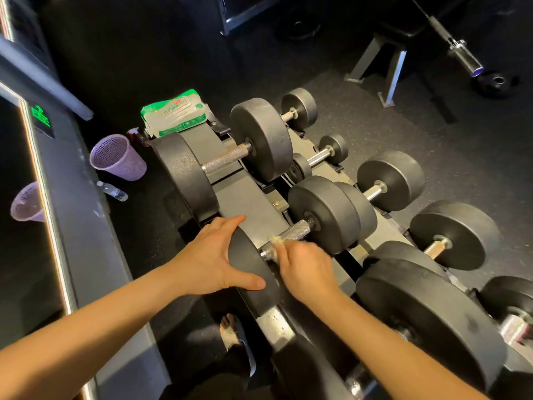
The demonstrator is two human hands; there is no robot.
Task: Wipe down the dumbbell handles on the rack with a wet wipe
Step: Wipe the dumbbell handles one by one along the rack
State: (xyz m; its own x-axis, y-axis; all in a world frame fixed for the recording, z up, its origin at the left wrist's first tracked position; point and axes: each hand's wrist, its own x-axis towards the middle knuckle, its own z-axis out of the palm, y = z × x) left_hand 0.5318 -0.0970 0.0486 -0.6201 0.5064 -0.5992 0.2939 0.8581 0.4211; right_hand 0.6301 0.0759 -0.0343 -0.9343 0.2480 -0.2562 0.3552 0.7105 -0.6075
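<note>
Clamps a crumpled whitish wet wipe (277,241) in the curled right hand (305,269) around the near end of the knurled steel dumbbell handle (295,232) on the grey metal rack (248,197). Steadies the near black rubber disc (249,265) with the left hand (212,264), fingers straight and spread. Leaves bare knurling running away up-right along the handle's axis, nearest the right hand.

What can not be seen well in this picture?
Head view:
- Wipe: mostly hidden by the right hand, and blurred.
- Handle: its near end is covered by wipe and hand.
- Pack: label print too small to read.
- Bottom-right dumbbell: blurred and cut off by the frame edge.
</note>
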